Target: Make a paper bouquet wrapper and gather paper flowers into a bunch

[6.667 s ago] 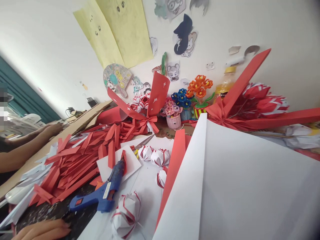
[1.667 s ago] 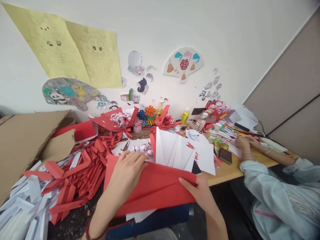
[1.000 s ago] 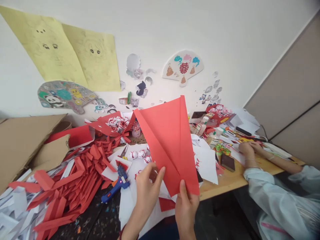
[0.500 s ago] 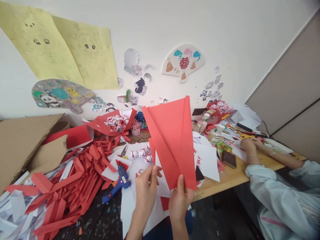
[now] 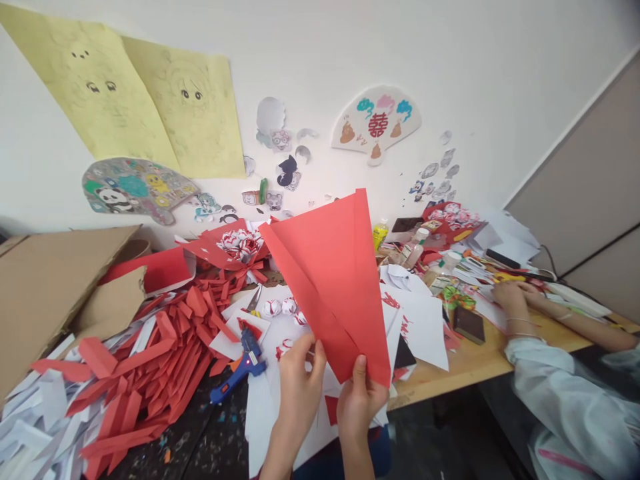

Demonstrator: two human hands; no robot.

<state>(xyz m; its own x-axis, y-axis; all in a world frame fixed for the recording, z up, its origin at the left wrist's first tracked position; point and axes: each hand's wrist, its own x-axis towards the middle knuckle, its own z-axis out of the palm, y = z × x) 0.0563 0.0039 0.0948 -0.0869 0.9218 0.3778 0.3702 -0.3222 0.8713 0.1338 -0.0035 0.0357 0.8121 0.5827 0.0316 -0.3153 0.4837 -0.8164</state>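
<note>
A folded sheet of red paper [image 5: 327, 280] is held up in front of me, wide at the top and narrower below, with a crease running down each side. My right hand [image 5: 361, 400] grips its bottom edge, thumb on the near face and fingers behind. At the lower left edge, my left hand [image 5: 299, 383] has its thumb and forefinger pinched on the paper. Below and behind lie white sheets [image 5: 265, 420]. Several red-and-white paper balls [image 5: 273, 308] sit just beyond my left hand. A blue glue gun [image 5: 240, 373] lies to the left.
Red folded paper strips [image 5: 155, 360] and white strips [image 5: 40, 420] heap up at left, beside cardboard [image 5: 70, 280]. A paper bouquet [image 5: 235, 247] stands behind. At right, a co-worker's hands [image 5: 515, 300] work over a cluttered table [image 5: 430, 383]. Scissors [image 5: 255, 300] lie near the glue gun.
The red paper has tilted and its top has swung left. My left fingers have come onto its lower left edge. The whole view has shifted slightly.
</note>
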